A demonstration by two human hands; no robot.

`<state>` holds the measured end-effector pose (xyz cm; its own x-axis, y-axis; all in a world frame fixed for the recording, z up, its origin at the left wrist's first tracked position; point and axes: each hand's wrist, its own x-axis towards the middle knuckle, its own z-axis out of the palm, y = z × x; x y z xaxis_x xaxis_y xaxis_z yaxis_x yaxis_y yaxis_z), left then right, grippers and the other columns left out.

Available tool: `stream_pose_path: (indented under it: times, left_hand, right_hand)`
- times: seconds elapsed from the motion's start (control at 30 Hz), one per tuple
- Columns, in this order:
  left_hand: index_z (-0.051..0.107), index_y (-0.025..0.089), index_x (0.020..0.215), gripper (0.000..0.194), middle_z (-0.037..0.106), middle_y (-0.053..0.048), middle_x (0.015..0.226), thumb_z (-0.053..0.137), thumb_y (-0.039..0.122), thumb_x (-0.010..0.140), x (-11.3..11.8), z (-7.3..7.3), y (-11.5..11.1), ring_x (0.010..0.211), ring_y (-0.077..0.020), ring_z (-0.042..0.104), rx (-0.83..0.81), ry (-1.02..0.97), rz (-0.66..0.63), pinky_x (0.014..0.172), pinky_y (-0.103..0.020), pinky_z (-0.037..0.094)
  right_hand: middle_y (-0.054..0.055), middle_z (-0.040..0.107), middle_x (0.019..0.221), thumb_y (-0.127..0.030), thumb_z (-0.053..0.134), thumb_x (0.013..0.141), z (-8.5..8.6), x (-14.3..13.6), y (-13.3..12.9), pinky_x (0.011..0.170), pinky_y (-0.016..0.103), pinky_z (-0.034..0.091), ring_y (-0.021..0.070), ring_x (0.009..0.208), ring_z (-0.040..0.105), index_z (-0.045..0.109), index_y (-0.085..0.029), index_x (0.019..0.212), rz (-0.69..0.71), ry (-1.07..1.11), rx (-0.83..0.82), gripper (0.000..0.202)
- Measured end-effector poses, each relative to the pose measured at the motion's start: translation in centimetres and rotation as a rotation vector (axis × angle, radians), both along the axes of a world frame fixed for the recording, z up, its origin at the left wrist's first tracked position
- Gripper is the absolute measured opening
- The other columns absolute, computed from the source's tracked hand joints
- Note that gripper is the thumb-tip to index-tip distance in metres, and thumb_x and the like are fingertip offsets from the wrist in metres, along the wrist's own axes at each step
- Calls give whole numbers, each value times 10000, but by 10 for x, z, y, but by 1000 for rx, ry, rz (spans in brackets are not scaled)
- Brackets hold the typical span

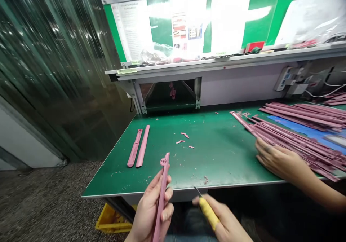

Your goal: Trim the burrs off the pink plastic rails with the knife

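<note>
My left hand [152, 202] is closed around a long pink plastic strip [162, 191], held upright at the front edge of the table, with a small ring at its upper end. My right hand [220, 216] grips a knife [208, 212] whose handle is wrapped in yellow and whose thin dark blade points up and left. Blade and strip are apart. Ahead of my left hand, two pink strips [143, 146] lie side by side on the green tabletop [211, 155]. Small pink offcuts [183, 135] are scattered near the middle.
At the right, another person's hand [281, 159] rests against a pile of pink strips [294, 137]. More strips [305, 114] lie behind, over a blue sheet [310, 128]. A shelf [216, 63] spans the back. Below the table's left side stands a yellow bin [108, 220].
</note>
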<state>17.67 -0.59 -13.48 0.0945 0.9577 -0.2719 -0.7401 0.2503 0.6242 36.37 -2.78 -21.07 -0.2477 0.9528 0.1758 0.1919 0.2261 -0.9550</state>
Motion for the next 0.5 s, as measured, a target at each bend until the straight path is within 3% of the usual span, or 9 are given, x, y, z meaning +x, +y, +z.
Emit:
stream_pose_path:
  times: [0.07,0.17,0.27,0.5]
  left_hand:
    - [631,191,1070,199,576,5,759,562,189,883,3,-5,-10,365,6,408,2,-4,-85,301,-88,357]
    - [646,261,1079,315,572,28,607,705,337,780,5,-13,-21,305,-9,416,-27,18,-218,291,-88,292]
    - [674,319,1067,404,559,28,528,777,399,684,5,-19,-28,298,-22,422,-55,21,-217,301,-91,277]
    - [761,332,915,353,560,3,470,846,380,576,9,-13,-46,289,-11,421,-77,8,-148,308,-85,253]
  right_hand:
    - [53,640,883,-451,381,957,39,-4,13,739,282,453,176,798,595,609,-217,1037,-42,-181,273,336]
    - [61,654,834,-535,488,893,75,-15,29,657,285,443,195,731,601,612,-192,1046,-127,-373,503,396]
    - [62,640,780,-675,531,796,84,-24,33,609,286,419,204,687,594,632,-166,971,-190,-477,575,548]
    - [40,598,703,-744,391,820,83,-28,17,534,270,308,179,610,544,626,-179,876,-227,-660,618,615]
